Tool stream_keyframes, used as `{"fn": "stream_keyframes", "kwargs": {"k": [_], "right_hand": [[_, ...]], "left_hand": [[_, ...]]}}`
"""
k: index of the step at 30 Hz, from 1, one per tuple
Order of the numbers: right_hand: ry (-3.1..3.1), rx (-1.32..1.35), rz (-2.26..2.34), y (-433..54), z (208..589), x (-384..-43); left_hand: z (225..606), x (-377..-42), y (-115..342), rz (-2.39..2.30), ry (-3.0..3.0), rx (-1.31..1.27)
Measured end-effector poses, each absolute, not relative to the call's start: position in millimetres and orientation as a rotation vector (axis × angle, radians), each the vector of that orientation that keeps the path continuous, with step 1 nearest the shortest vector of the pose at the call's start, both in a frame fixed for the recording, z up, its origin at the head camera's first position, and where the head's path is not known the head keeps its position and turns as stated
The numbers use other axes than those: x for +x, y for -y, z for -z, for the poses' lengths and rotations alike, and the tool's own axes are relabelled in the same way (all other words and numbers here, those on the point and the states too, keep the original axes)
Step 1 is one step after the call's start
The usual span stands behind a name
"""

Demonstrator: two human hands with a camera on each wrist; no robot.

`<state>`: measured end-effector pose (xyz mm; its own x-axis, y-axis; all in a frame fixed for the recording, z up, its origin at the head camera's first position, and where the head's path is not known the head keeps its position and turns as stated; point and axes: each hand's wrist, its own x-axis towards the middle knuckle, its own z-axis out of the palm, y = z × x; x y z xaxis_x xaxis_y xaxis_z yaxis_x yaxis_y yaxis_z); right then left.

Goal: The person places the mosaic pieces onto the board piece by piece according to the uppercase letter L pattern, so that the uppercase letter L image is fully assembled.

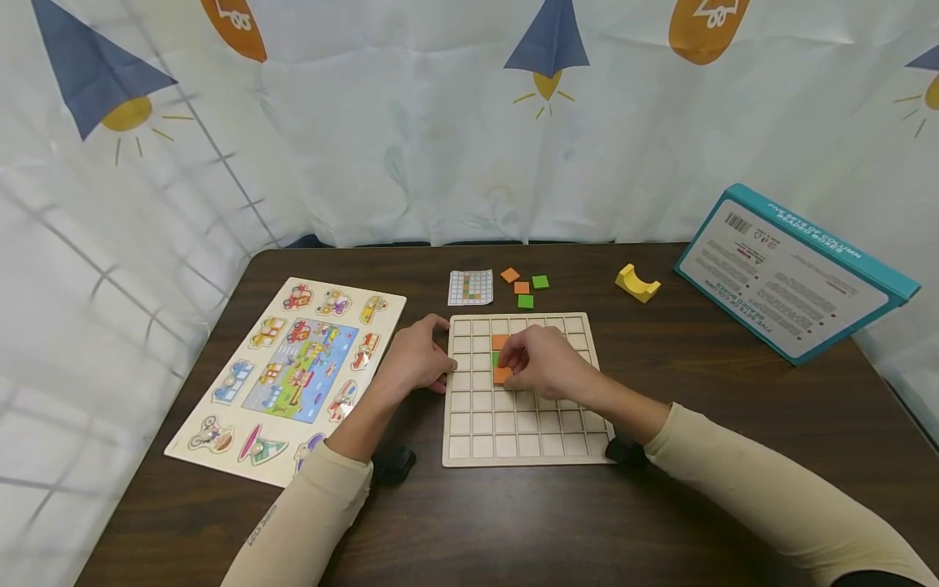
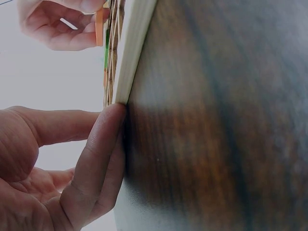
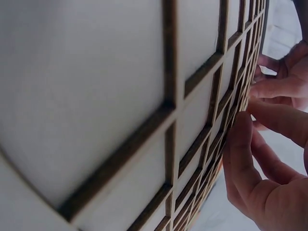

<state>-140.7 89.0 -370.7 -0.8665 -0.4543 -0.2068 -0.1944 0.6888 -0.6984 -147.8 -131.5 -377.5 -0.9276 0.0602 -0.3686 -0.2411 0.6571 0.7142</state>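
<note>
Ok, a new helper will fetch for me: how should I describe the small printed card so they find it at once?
On the dark table, find the pale grid board. Past its far edge, at the left end, lies a small white card. Unlike the loose orange and green tiles to its right, it is printed with a grid, some squares coloured.

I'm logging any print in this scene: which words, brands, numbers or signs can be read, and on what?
"FIVE SETS OF COLUMN BEADED BOXES": narrow side of the teal box.
The heading on its white panel, upside down, appears to repeat this.
Other panel print, near the barcode included: too small to read.
Lettering on the left sleeve: too blurred to read.
</note>
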Motion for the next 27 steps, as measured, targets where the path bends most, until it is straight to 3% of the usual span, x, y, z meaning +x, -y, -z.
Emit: {"fn": "stream_keyframes", "kwargs": {"k": [27], "right_hand": [[-2.637, -0.624, 0.866, -83.7, 373.2, -136.3]], "left_hand": [[379.5, -147.3, 132.6, -1.2, -2.509, -0.118]]}}
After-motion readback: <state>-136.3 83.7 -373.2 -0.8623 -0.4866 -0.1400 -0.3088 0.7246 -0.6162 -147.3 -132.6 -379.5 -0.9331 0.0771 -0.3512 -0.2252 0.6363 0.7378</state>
